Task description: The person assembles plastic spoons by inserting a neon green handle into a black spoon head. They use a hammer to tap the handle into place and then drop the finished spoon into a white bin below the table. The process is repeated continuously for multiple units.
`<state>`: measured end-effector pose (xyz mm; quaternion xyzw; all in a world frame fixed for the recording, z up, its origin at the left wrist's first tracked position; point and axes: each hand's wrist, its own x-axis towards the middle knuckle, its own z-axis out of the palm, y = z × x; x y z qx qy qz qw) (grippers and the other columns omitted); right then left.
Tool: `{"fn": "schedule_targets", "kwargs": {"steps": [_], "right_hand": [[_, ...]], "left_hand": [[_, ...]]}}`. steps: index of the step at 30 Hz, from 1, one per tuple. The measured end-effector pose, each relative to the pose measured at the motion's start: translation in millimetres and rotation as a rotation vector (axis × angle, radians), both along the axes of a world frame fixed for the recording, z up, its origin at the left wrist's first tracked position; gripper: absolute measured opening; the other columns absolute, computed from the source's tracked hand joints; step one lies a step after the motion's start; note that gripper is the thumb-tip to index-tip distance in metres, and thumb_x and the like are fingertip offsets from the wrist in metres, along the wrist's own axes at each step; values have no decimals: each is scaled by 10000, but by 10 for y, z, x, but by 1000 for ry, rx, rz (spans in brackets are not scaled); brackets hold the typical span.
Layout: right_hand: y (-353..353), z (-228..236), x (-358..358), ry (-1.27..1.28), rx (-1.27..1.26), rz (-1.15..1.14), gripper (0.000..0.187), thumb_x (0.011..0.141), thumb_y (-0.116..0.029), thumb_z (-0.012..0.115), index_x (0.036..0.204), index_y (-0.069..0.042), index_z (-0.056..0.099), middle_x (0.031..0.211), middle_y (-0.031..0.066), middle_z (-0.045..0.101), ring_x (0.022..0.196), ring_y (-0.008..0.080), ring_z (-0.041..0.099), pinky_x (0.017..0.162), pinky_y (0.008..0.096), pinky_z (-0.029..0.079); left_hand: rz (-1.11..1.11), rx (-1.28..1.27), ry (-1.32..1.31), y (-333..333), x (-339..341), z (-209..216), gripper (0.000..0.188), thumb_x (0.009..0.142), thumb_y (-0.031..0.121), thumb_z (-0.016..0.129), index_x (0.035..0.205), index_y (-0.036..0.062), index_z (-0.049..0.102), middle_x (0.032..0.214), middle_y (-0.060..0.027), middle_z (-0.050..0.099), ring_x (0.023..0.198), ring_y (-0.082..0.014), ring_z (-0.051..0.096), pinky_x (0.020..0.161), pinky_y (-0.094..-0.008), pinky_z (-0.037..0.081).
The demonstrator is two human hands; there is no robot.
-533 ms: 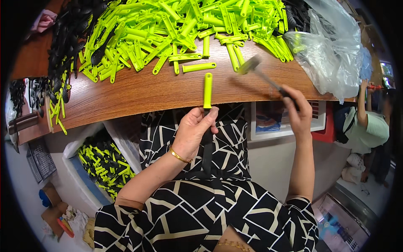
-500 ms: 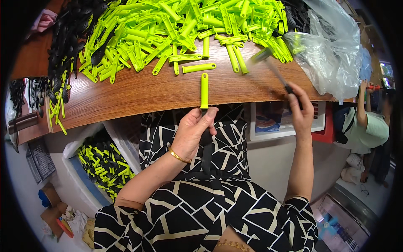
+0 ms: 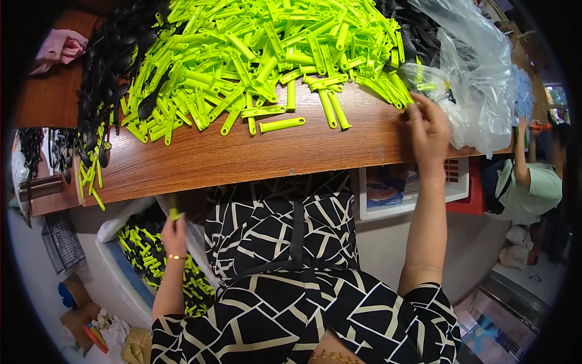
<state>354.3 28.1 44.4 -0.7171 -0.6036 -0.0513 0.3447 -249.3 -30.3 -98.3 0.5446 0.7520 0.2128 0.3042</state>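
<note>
A lime-green handle [image 3: 174,213] is pinched upright in the left hand [image 3: 174,238], down at the lined bin [image 3: 124,276] and apparently over it! The right hand [image 3: 429,130] is poised at the bench [image 3: 242,158], fingers curled beside the handle pile [image 3: 242,54]; whether anything is gripped there cannot be told. A drop-off looks to be the step in hand, a joined piece being delivered; for that, the left fingers would need to be loosened above the bin. Farther out, black perforated utensil heads [image 3: 115,67] are heaped leftward, a clear plastic bag [image 3: 479,85] is slumped rightward. No brand, label or writing can be read.
</note>
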Motion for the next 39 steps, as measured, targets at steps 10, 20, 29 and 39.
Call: {"fn": "schedule_targets", "kwargs": {"steps": [10, 20, 29, 39], "right_hand": [[506, 40, -863, -32, -270, 263, 171, 861, -144, 713, 970, -24, 657, 915, 174, 675, 883, 370, 650, 768, 457, 515], [524, 171, -927, 65, -379, 354, 137, 872, -7, 656, 992, 8, 591, 940, 174, 645, 911, 363, 622, 799, 436, 487], [443, 181, -774, 53, -433, 438, 162, 871, -18, 659, 1013, 8, 585, 970, 197, 655, 943, 379, 633, 822, 438, 494], [410, 156, -784, 29, -196, 413, 283, 870, 39, 594, 1137, -44, 634, 1028, 187, 641, 952, 362, 627, 865, 422, 495]], "left_hand": [[845, -207, 897, -559, -2655, -385, 640, 792, 505, 765, 1255, 74, 667, 1235, -183, 679, 1151, -389, 635, 971, -485, 513], [-299, 828, 640, 2590, -732, 1205, 353, 894, 179, 686, 1236, 100, 651, 1278, -98, 653, 1243, -294, 569, 1079, -446, 387], [-295, 144, 749, 3666, -59, 1578, 389, 825, 318, 755, 1150, 121, 671, 1112, -95, 676, 1069, -311, 653, 918, -441, 490], [-190, 127, 650, 3885, -501, 1286, 511, 777, 391, 816, 1190, 115, 697, 1004, -82, 723, 972, -255, 694, 896, -375, 527]]}}
